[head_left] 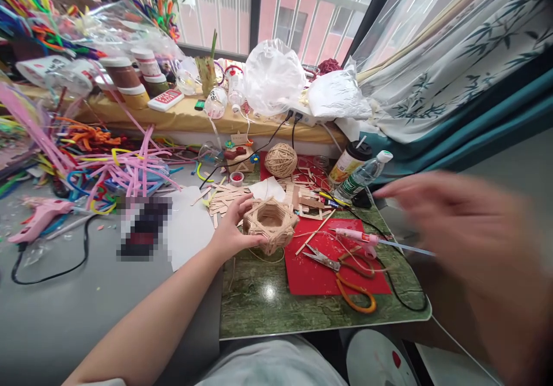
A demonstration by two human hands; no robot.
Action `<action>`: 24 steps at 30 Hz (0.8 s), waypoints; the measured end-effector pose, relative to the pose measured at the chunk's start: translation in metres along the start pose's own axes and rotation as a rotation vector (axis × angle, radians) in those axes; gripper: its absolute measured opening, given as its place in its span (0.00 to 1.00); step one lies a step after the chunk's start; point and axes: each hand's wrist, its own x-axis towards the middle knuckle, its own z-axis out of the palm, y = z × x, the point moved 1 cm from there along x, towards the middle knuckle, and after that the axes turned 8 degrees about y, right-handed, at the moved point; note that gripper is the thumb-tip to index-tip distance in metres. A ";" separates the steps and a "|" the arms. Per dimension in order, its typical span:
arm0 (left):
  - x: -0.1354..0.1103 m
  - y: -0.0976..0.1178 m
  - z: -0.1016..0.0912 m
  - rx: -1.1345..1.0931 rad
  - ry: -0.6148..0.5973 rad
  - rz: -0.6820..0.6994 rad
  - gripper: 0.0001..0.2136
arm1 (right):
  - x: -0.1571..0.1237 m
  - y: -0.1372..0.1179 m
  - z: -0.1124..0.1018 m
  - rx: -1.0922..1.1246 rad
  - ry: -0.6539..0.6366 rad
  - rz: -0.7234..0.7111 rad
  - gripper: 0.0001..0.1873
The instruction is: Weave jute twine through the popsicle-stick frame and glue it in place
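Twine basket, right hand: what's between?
Between twine basket and right hand, the head view shows mainly the red sheet, a wooden stick and the pink glue gun.

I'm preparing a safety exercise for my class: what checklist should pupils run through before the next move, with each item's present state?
1. Star-shaped twine basket steadied by the left hand: ok.
2. Right hand free of any object: cannot tell, motion-blurred.
3. Glue stick loaded in the right-hand pink glue gun: ok.
4. That gun hot: cannot tell.
5. Scissors wholly on the red sheet: not ok, handle overhangs.
6. Water bottle capped: ok.
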 end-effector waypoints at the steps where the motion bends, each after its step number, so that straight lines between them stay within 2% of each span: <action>1: -0.002 0.001 0.001 0.043 -0.020 -0.002 0.53 | -0.001 0.000 0.011 -0.016 -0.115 -0.010 0.09; 3: -0.006 0.002 0.004 0.157 -0.024 0.022 0.53 | -0.014 0.002 0.039 -0.029 -0.384 -0.126 0.11; 5: -0.008 0.003 0.007 0.222 -0.028 0.046 0.52 | -0.037 0.009 0.066 -0.023 -0.494 -0.169 0.13; 7: -0.008 0.003 0.010 0.235 -0.090 0.057 0.51 | -0.062 0.017 0.087 0.014 -0.473 -0.151 0.13; 9: -0.005 0.003 0.011 0.300 -0.202 0.075 0.49 | -0.080 0.025 0.100 0.068 -0.426 -0.133 0.11; 12: 0.000 0.004 0.009 0.490 -0.371 0.139 0.47 | -0.095 0.032 0.111 0.151 -0.396 -0.153 0.10; 15: 0.002 0.007 0.005 0.586 -0.485 0.209 0.48 | -0.105 0.038 0.120 0.146 -0.419 -0.193 0.11; 19: 0.001 0.014 0.003 0.636 -0.566 0.270 0.47 | -0.116 0.045 0.129 0.105 -0.382 -0.219 0.11; 22: -0.002 0.022 0.009 0.644 -0.572 0.341 0.51 | -0.120 0.046 0.130 0.056 -0.373 -0.276 0.11; 24: -0.006 0.027 0.016 0.650 -0.566 0.429 0.50 | -0.120 0.045 0.129 0.026 -0.374 -0.294 0.12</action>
